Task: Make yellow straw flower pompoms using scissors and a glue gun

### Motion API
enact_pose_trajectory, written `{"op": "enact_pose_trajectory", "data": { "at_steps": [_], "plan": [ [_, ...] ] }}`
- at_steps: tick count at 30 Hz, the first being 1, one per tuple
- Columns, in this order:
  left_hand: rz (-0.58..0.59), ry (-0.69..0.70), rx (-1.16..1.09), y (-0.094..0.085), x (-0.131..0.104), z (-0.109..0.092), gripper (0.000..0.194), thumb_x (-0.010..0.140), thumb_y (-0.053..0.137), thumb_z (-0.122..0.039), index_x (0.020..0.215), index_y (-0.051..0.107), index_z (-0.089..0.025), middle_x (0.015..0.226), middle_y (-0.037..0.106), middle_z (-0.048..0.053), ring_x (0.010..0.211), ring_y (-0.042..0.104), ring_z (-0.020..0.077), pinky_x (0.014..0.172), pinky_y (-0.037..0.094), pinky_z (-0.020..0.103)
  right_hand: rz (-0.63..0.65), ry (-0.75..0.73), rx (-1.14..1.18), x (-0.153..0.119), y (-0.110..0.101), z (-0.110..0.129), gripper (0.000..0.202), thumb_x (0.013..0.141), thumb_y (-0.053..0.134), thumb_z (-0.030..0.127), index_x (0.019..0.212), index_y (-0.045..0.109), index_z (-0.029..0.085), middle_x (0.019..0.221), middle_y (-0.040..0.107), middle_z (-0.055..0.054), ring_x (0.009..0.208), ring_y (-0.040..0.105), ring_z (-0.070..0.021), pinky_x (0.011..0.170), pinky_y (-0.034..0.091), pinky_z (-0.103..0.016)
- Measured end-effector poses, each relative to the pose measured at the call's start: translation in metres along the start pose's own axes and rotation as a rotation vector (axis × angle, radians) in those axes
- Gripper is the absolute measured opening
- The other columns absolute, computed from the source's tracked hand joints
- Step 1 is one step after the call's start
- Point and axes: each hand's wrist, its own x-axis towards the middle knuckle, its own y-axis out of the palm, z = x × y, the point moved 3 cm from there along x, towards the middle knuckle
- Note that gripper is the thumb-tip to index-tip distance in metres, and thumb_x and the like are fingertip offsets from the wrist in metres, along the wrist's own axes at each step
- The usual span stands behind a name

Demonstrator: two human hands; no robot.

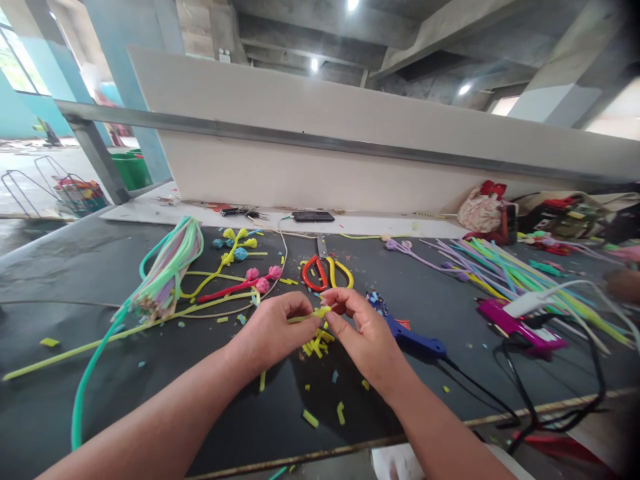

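Both hands meet at the middle of the dark table. My left hand (277, 327) is closed on a yellow-green fuzzy stem (301, 319). My right hand (357, 327) pinches the yellow tip of that stem between thumb and fingers. Just under the fingertips lies a small pile of yellow pieces (316, 344). Scissors (323, 267) with a red and a yellow handle rest behind the hands. To the right of my right hand is a blue glue gun (415, 340). Yellow (235, 245) and pink (263, 277) budded stems lie on the left.
A tied bundle of pastel stems (170, 273) is at left, loose stems (490, 263) at right. A purple power strip (520, 327) with black cables sits on the right. A phone (313, 217) lies at the back. Another person's hand (623, 285) shows at the right edge.
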Motion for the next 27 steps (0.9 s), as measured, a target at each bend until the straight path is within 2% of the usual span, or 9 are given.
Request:
{"op": "enact_pose_trajectory", "data": {
  "at_steps": [2,4,7,9,13,16,20,24,27],
  "plan": [
    [-0.002,0.018,0.003,-0.001,0.0,0.0,0.02,0.074,0.054,-0.031,0.062,0.051,-0.016,0.058,0.043,-0.005,0.057,0.039,0.0081,0.052,0.032,0.018,-0.007,0.088,0.123,0.001,-0.001,-0.002,0.025,0.083,0.053,0.032,0.104,0.059,0.021,0.095,0.063,-0.005,0.084,0.058,-0.0163,0.079,0.046,-0.032],
    [0.002,0.034,0.003,-0.002,0.001,0.0,0.018,0.074,0.053,-0.03,0.064,0.054,-0.016,0.059,0.045,-0.005,0.057,0.04,0.0082,0.052,0.033,0.018,-0.074,0.18,0.166,0.002,-0.007,-0.004,0.026,0.083,0.052,0.038,0.098,0.062,0.02,0.087,0.065,-0.004,0.078,0.059,-0.0162,0.074,0.047,-0.03],
    [0.026,0.06,-0.004,-0.005,0.003,0.001,0.019,0.076,0.053,-0.031,0.066,0.057,-0.016,0.06,0.049,-0.003,0.057,0.041,0.0085,0.052,0.034,0.018,-0.207,0.229,-0.097,0.005,-0.02,-0.002,0.018,0.077,0.057,0.036,0.076,0.063,0.019,0.066,0.062,-0.001,0.063,0.056,-0.0155,0.062,0.044,-0.028],
    [0.036,0.051,-0.019,-0.007,0.004,0.003,0.02,0.076,0.054,-0.032,0.064,0.057,-0.015,0.059,0.05,-0.003,0.056,0.041,0.0084,0.05,0.033,0.018,-0.213,0.187,-0.33,0.007,-0.024,0.0,0.014,0.075,0.057,0.03,0.066,0.059,0.02,0.058,0.058,0.001,0.056,0.053,-0.0149,0.056,0.041,-0.027],
    [0.041,-0.06,-0.137,-0.012,0.007,0.011,0.024,0.074,0.057,-0.036,0.061,0.052,-0.016,0.051,0.047,-0.005,0.044,0.037,0.006,0.042,0.029,0.018,-0.081,0.085,-0.581,0.006,-0.018,-0.003,0.016,0.074,0.058,0.03,0.061,0.053,0.021,0.058,0.058,0.002,0.054,0.052,-0.0145,0.053,0.037,-0.026],
    [0.04,-0.135,-0.235,-0.013,0.008,0.015,0.025,0.072,0.059,-0.038,0.063,0.05,-0.016,0.049,0.047,-0.006,0.038,0.034,0.004,0.038,0.025,0.017,0.036,0.102,-0.691,0.003,-0.011,-0.01,0.006,0.074,0.057,0.021,0.068,0.054,0.021,0.061,0.061,0.002,0.057,0.055,-0.0148,0.053,0.035,-0.025],
    [0.032,-0.183,-0.27,-0.015,0.01,0.016,0.024,0.069,0.063,-0.036,0.065,0.05,-0.016,0.048,0.05,-0.006,0.035,0.034,0.0033,0.035,0.024,0.017,0.191,0.091,-0.743,0.0,-0.003,-0.011,0.011,0.073,0.056,0.011,0.074,0.058,0.022,0.064,0.064,0.002,0.061,0.058,-0.0141,0.06,0.036,-0.025],
    [0.053,-0.224,-0.341,-0.015,0.01,0.014,0.024,0.067,0.065,-0.034,0.066,0.048,-0.017,0.048,0.051,-0.006,0.033,0.033,0.0026,0.034,0.022,0.016,0.242,0.057,-0.747,-0.001,0.0,-0.008,0.014,0.07,0.059,0.009,0.064,0.06,0.022,0.068,0.065,0.002,0.065,0.059,-0.0147,0.065,0.036,-0.028],
    [0.086,-0.233,-0.422,-0.015,0.007,0.011,0.026,0.069,0.065,-0.035,0.069,0.047,-0.017,0.051,0.054,-0.006,0.034,0.033,0.0018,0.035,0.021,0.015,0.232,0.064,-0.724,0.0,-0.003,-0.007,0.014,0.071,0.058,0.01,0.063,0.06,0.022,0.067,0.065,0.002,0.063,0.059,-0.0138,0.061,0.038,-0.025]
  ]
}}
